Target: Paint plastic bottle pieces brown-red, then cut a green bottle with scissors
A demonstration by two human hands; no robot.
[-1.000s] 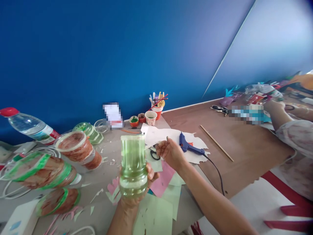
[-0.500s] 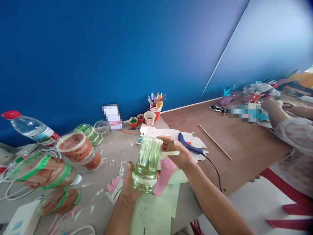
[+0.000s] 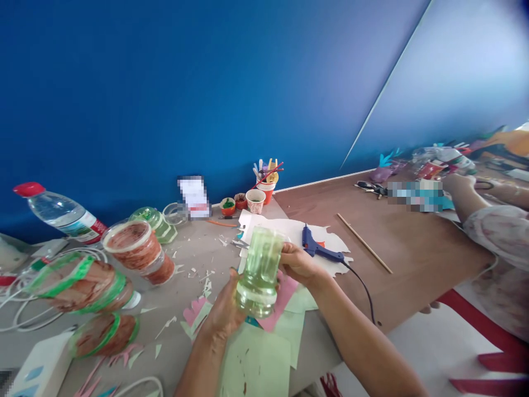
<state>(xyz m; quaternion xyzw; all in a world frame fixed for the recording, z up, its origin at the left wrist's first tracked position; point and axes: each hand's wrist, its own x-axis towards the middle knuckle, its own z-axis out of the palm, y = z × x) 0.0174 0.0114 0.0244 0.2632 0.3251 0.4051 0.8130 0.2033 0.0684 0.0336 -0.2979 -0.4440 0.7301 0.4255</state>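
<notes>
A see-through, green-tinted plastic container (image 3: 263, 264) is held up over the table. It has a wide, tall part on one side and a narrower rounded end with a pale band. My left hand (image 3: 225, 311) is closed around its lower left side, thumb showing at the edge. With bent fingers my right hand (image 3: 300, 263) grips the upper right side near the rim; some fingertips are hidden behind the plastic. Below it lie a pink paper sheet (image 3: 283, 306) and pale green paper sheets (image 3: 256, 358).
A blue glue gun (image 3: 320, 247) rests on white paper, its cord running forward. To the left stand brown-painted plastic cups (image 3: 128, 242) and a red-capped bottle (image 3: 61, 215). Paint cups (image 3: 255, 201) are by the wall. A wooden stick (image 3: 363, 242) lies rightward; another person's arm (image 3: 463, 196) is beyond.
The container has shifted slightly right and tilted in my hands. A pale strip that stuck out beneath my right fingers no longer shows. My right fingers have bent in closer against the side.
</notes>
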